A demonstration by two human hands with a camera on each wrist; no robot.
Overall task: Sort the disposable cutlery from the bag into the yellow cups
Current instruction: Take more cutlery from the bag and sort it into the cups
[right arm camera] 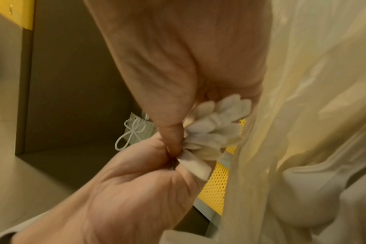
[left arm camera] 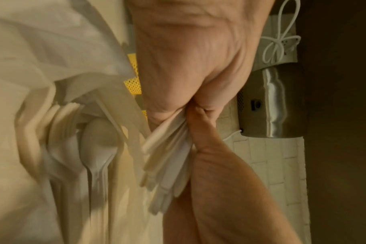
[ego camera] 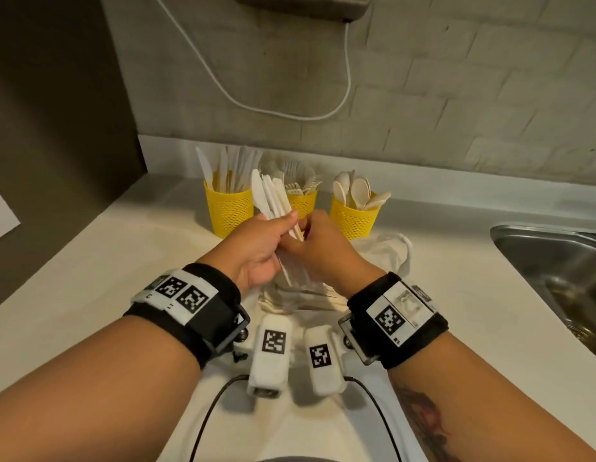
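Both hands [ego camera: 290,248] — three cups [ego camera: 228,208]

A pale, cream-coloured countertop [ego camera: 100,261] fills the lower part of the head view and serves as the landmark. Along its far edge runs a low light upstand, and above that rises a wall of grey-white painted brick [ego camera: 456,95]. High on that wall, above the counter's middle, a metal appliance [left arm camera: 272,100] is mounted, only its underside showing in the head view; a white cable [ego camera: 256,105] droops from it in a long loop down the bricks. At the counter's left end stands a dark olive-brown panel [ego camera: 56,111]. Set into the counter's right end is a stainless steel sink [ego camera: 556,261]. The light is warm and dim.
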